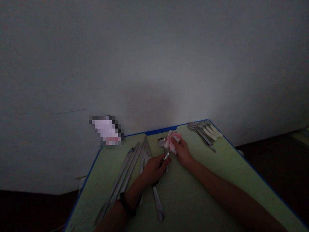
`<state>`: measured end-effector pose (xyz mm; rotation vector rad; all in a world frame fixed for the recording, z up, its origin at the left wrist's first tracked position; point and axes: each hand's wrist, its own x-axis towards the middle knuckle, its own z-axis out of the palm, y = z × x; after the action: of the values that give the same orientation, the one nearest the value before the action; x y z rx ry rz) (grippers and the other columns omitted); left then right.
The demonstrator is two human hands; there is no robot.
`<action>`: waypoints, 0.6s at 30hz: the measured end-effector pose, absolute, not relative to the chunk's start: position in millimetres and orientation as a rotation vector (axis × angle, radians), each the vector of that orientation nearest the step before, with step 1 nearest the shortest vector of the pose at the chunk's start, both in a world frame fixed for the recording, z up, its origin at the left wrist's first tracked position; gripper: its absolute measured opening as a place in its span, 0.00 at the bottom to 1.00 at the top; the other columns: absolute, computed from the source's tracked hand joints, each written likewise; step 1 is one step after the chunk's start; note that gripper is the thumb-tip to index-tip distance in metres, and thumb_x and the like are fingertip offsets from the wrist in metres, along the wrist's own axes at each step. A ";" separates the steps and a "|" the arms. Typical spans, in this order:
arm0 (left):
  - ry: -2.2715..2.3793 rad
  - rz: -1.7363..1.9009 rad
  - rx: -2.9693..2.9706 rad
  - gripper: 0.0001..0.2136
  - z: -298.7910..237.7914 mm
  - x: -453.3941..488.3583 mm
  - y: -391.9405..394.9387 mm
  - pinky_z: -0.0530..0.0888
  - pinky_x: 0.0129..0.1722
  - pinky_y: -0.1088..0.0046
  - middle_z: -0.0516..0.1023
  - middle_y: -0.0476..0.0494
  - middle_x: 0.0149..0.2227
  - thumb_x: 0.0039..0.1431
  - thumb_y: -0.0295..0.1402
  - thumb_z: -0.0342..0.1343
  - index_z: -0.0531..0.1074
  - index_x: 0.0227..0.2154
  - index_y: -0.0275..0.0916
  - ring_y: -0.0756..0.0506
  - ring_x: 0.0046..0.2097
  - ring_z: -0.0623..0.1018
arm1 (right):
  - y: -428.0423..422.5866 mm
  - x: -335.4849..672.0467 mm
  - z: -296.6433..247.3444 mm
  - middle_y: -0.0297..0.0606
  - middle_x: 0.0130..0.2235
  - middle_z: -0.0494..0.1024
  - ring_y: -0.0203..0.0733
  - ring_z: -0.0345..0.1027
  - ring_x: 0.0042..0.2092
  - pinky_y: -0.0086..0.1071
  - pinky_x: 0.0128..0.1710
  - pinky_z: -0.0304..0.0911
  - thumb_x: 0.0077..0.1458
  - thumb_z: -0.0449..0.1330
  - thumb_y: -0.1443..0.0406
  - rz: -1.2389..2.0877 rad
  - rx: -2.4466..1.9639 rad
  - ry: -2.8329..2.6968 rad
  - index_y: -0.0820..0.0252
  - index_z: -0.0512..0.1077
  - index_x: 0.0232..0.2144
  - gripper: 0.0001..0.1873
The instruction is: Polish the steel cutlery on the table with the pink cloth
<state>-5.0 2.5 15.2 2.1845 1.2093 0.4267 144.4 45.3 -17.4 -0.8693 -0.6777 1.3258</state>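
Observation:
My left hand (154,168), with a dark band on its wrist, is closed on a shiny piece of cutlery (166,156). The far end of that piece goes into a pink and white cloth (172,141), so its kind is hidden. My right hand (182,150) pinches the cloth around it. Just behind the hands a spoon (161,141) lies on the table, partly covered by the cloth. Beneath and beside my left hand are several long metal knives (127,170), including one with its handle (158,204) toward me.
Several spoons (200,133) and white-handled pieces of cutlery (211,131) lie at the table's back right. A blurred-out device (106,130) stands at the back left corner. The green table (198,199) has a blue rim and meets a grey wall (154,64).

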 end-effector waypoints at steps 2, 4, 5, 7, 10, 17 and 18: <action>1.173 0.430 2.163 0.16 16.8 -6.5 2.2 0.62 0.26 0.78 0.71 0.51 0.22 0.62 0.41 0.40 0.67 0.29 0.38 0.50 0.27 0.72 | 50.1 150.0 -19.0 0.37 0.33 0.76 0.38 0.68 0.33 0.33 0.37 0.63 0.40 0.65 0.60 1.256 -0.908 -0.659 0.61 0.71 0.34 0.17; 1.146 0.456 2.132 0.16 17.7 -7.6 2.2 0.62 0.26 0.78 0.70 0.51 0.22 0.62 0.40 0.40 0.67 0.27 0.38 0.50 0.26 0.71 | 54.8 156.8 -18.9 0.36 0.33 0.76 0.37 0.68 0.34 0.33 0.37 0.63 0.38 0.66 0.63 1.247 -0.894 -0.648 0.60 0.71 0.33 0.16; 1.141 0.471 2.115 0.16 18.0 -7.9 2.3 0.62 0.26 0.78 0.69 0.51 0.22 0.62 0.40 0.39 0.67 0.27 0.38 0.51 0.26 0.71 | 56.9 160.3 -18.1 0.35 0.33 0.76 0.37 0.67 0.33 0.33 0.37 0.63 0.37 0.66 0.64 1.269 -0.866 -0.647 0.60 0.71 0.33 0.16; 1.162 0.518 2.077 0.17 18.4 -8.2 3.0 0.62 0.27 0.78 0.69 0.51 0.22 0.63 0.40 0.38 0.67 0.26 0.38 0.51 0.26 0.70 | 59.8 166.4 -15.2 0.36 0.33 0.76 0.37 0.67 0.33 0.33 0.37 0.63 0.36 0.66 0.64 1.334 -0.805 -0.667 0.61 0.71 0.32 0.16; 1.233 0.641 2.052 0.18 17.9 -7.8 4.4 0.62 0.27 0.77 0.67 0.51 0.22 0.63 0.39 0.36 0.65 0.24 0.38 0.51 0.26 0.68 | 59.9 171.6 -8.8 0.36 0.33 0.75 0.37 0.67 0.33 0.33 0.36 0.63 0.38 0.66 0.63 1.413 -0.738 -0.744 0.61 0.71 0.31 0.15; 1.276 0.637 2.060 0.17 12.4 -5.8 4.7 0.61 0.26 0.77 0.65 0.52 0.21 0.63 0.40 0.38 0.61 0.23 0.39 0.51 0.25 0.67 | 52.4 168.7 -1.2 0.35 0.31 0.76 0.36 0.67 0.33 0.32 0.39 0.62 0.39 0.66 0.60 1.524 -0.791 -0.778 0.62 0.72 0.29 0.15; 1.275 0.623 2.064 0.17 11.7 -5.3 4.4 0.61 0.26 0.77 0.66 0.52 0.21 0.63 0.40 0.38 0.61 0.23 0.39 0.51 0.25 0.67 | 52.5 167.6 -2.1 0.35 0.31 0.76 0.36 0.68 0.33 0.32 0.40 0.62 0.38 0.67 0.60 1.533 -0.809 -0.752 0.62 0.72 0.30 0.15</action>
<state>-5.3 4.4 11.7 2.0638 1.2748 0.6234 167.6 52.5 -2.1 -0.8093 -0.7519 1.5329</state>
